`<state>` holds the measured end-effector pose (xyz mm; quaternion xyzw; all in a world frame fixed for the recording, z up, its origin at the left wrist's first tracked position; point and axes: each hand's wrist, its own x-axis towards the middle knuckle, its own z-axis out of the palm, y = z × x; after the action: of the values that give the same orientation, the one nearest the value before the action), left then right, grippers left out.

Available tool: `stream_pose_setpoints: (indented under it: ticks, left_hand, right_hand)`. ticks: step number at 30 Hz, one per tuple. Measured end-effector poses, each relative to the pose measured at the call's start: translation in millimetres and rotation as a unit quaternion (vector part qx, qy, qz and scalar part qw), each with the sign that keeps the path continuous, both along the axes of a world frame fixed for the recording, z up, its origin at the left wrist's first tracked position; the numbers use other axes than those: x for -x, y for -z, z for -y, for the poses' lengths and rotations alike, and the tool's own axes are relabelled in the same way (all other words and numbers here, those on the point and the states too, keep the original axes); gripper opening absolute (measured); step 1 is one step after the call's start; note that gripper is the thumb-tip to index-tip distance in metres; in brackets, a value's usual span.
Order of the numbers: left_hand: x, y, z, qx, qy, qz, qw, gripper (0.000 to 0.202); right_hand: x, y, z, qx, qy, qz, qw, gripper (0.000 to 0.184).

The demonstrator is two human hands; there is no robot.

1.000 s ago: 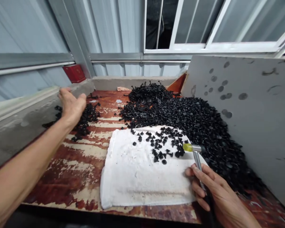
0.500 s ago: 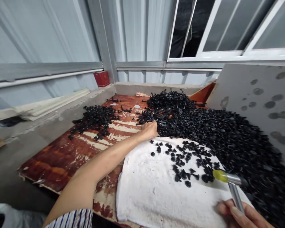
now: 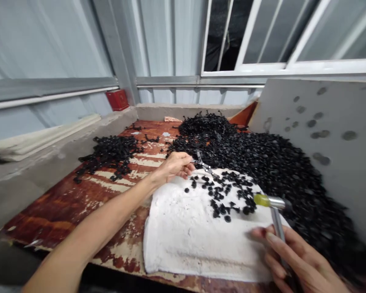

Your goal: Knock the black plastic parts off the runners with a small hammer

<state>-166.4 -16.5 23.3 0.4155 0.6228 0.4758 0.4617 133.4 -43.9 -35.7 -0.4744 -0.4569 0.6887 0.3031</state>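
Note:
My left hand [image 3: 178, 165] is closed, pinching the end of a dark branched plastic strip [image 3: 206, 167] above the far edge of a white cloth pad [image 3: 183, 236]. In my right hand [image 3: 295, 252] is a small hammer [image 3: 277, 219] with a metal handle and a translucent yellow face; its head is raised over the right side of the pad. Loose black mushroom-shaped plastic pieces [image 3: 222, 208] lie scattered on the pad, between my two hands.
A large heap of the black pieces [image 3: 271, 162] spreads behind and right of the pad. To the left, a smaller pile of branched strips [image 3: 110, 152] lies on the worn red-brown board [image 3: 57, 211]. A spotted grey panel [image 3: 338, 162] leans at right; a red box [image 3: 117, 99] sits in the corner.
My left hand has drawn back from the heap with a branched strip in its fingers. The hammer stays in my right hand. The view has shifted to the right.

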Motion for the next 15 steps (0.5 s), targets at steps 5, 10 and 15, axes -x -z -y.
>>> stream_pose_setpoints:
  ticks: [5, 10, 15]
  left_hand:
    - [-29.0, 2.8, 33.2, 0.012, 0.109, 0.157, 0.981, 0.028]
    - [-44.5, 10.2, 54.2, 0.033, 0.109, 0.203, 0.972, 0.040]
    - [-43.1, 19.1, 77.2, 0.080, 0.159, 0.028, 0.984, 0.034]
  right_hand:
    - [30.5, -34.4, -3.6, -0.102, 0.009, -0.020, 0.995, 0.050]
    - [41.1, -31.8, -1.4, -0.093, -0.030, -0.046, 0.994, 0.039]
    - [37.1, -21.8, -0.3, -0.103, -0.028, -0.036, 0.994, 0.032]
